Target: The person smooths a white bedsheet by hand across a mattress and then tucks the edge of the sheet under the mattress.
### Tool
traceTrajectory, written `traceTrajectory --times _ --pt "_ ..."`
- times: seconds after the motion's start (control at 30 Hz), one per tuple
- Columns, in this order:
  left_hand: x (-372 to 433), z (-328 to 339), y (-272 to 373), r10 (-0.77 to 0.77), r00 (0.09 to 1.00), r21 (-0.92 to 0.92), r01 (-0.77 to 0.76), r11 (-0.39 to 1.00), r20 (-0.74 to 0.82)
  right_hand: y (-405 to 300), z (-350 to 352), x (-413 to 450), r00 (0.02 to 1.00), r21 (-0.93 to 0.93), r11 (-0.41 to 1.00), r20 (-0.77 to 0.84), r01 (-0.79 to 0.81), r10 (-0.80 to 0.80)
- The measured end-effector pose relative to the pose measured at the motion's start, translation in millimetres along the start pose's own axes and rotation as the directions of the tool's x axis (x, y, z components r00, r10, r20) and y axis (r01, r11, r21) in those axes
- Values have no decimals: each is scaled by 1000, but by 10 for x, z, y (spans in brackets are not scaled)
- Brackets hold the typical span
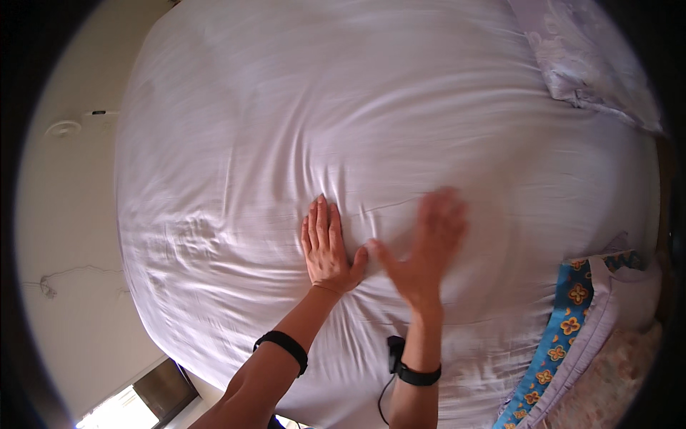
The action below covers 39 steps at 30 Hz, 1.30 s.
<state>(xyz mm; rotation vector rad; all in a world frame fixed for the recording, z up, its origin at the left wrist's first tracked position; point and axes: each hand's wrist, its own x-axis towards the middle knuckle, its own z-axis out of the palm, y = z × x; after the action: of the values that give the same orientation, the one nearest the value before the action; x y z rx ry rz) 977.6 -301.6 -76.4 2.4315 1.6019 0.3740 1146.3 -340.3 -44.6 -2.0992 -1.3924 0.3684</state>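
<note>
A pale lilac bed sheet (257,128) covers a wide bed, with creases fanning out around both hands. My left hand (326,252) lies flat on the sheet, its fingers slightly apart and its thumb out to the side. To its right, my right hand (431,241) is blurred, with its fingers and thumb spread; whether it touches the sheet I cannot tell. Neither hand holds anything. A black band (284,348) circles the left forearm, and another black band (420,375) with a small black device and a cable is on the right wrist.
A shiny lilac cloth (573,59) lies at the upper right. Blue fabric with orange flowers (569,324) and lilac edging is at the lower right, beside a floral-patterned fabric (611,375). A pale wall (69,198) stands beyond the bed at left, with a bright window (120,410) below.
</note>
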Motion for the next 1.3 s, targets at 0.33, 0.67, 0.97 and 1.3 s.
traceTrajectory --times 0.33,0.67,0.97,1.3 --pt "32 -26 37 -21 999 3 21 1000 25 -285 -113 -41 990 669 742 -77 -39 122" --pt "-23 -51 -29 10 1000 -91 -12 996 -17 -309 91 -953 991 -200 979 122 -26 51" --pt "-36 -25 -99 36 996 -190 -50 981 -76 -383 440 -1068 998 -348 935 -52 -60 45" --pt "56 -87 234 281 959 -273 -264 925 23 -146 508 -1074 982 -355 933 -152 48 -109"
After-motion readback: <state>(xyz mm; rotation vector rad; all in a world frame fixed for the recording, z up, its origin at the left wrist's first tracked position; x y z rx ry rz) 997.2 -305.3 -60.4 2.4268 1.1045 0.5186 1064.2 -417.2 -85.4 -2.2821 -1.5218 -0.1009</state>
